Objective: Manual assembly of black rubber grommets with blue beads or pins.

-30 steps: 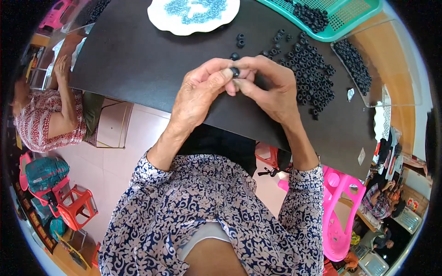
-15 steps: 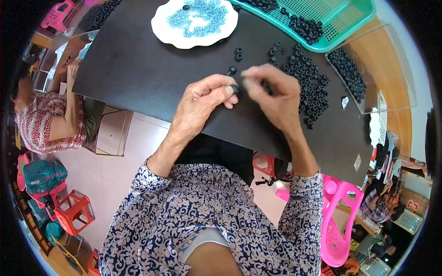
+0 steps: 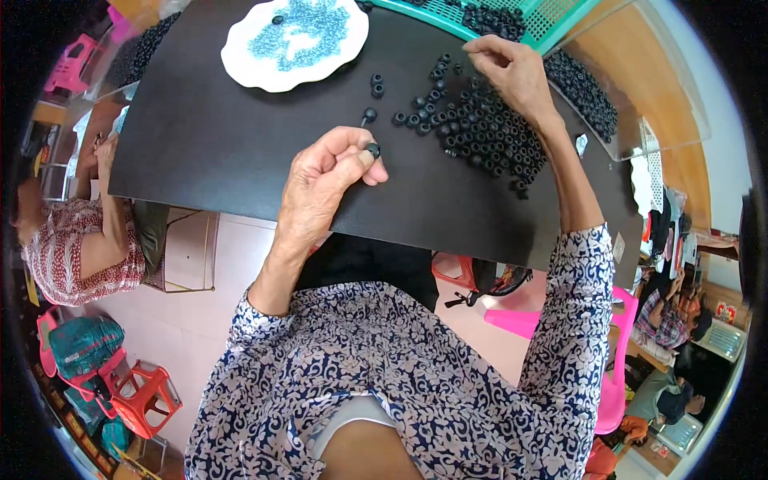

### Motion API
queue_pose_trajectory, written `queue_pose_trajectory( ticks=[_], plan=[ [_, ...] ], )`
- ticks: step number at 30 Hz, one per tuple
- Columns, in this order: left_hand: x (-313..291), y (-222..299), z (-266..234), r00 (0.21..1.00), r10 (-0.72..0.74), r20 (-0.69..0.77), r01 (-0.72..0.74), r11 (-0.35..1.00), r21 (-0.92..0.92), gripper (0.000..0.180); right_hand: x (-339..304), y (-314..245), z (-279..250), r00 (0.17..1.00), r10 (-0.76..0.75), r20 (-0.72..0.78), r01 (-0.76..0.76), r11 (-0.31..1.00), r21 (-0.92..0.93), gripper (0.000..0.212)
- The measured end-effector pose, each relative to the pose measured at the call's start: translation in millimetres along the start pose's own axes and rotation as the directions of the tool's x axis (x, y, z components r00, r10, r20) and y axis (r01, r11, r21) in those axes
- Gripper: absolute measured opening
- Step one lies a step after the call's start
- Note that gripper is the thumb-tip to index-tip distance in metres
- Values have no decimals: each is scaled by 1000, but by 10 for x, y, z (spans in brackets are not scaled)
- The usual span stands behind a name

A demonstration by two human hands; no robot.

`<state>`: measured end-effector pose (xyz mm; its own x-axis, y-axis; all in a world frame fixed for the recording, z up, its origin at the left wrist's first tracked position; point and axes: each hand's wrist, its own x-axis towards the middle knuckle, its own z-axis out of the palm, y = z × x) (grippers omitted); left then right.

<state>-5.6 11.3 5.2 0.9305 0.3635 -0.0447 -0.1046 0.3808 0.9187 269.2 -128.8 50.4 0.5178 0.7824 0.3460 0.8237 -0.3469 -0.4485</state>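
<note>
My left hand [image 3: 328, 172] is closed, with thumb and forefinger pinching a small black round piece [image 3: 373, 150]. Just beyond those fingertips is a black ball [image 3: 370, 114] with a thin pale shaft below it; whether the two are joined I cannot tell. My right hand [image 3: 518, 78] reaches over the far side of a heap of black ring-shaped pieces [image 3: 492, 132], near the green basket. Its thumb and fingertips are drawn together, and anything between them is too small to make out. Two loose black pieces [image 3: 377, 85] lie beyond my left hand.
A white wavy-edged plate [image 3: 240, 68] holds tiny blue pieces. At the far edge stands a green basket [image 3: 552, 32] with black pieces. A clear tray [image 3: 680, 148] of black pieces lies at right. Another person [image 3: 84, 248] sits at left; pink stools [image 3: 612, 384] stand by the dark table [image 3: 200, 144].
My right hand has moved from beside my left hand to the far right, over the heap's far side. My left hand still pinches the black piece. The whole view has shifted.
</note>
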Motion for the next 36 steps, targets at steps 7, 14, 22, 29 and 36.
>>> queue_pose_trajectory(
  ticks=[7, 14, 22, 29, 36],
  plan=[
    [3, -18, 13, 1000, 29, 5, -29, 999, -20, 13, 65, 210, 45, 979, -189, 74, 198, 969, -145, 17],
    [0, -17, 15, 1000, 10, -8, -10, 1000, -24, 13, 160, 212, 27, 937, -300, 177, 331, 927, -178, 20],
    [8, 8, 43, 1000, 2, -4, -2, 1000, 12, 11, 132, 224, 94, 963, -208, 173, 237, 957, -169, 19],
    [-3, -3, 16, 1000, 19, -8, -19, 999, 28, 11, 36, -198, 33, 995, -98, 31, 98, 995, -3, 24],
    [5, -29, -7, 1000, 13, -19, -13, 1000, -29, 15, -435, -873, 312, 958, 135, 251, -283, 558, 780, 17]
  ],
)
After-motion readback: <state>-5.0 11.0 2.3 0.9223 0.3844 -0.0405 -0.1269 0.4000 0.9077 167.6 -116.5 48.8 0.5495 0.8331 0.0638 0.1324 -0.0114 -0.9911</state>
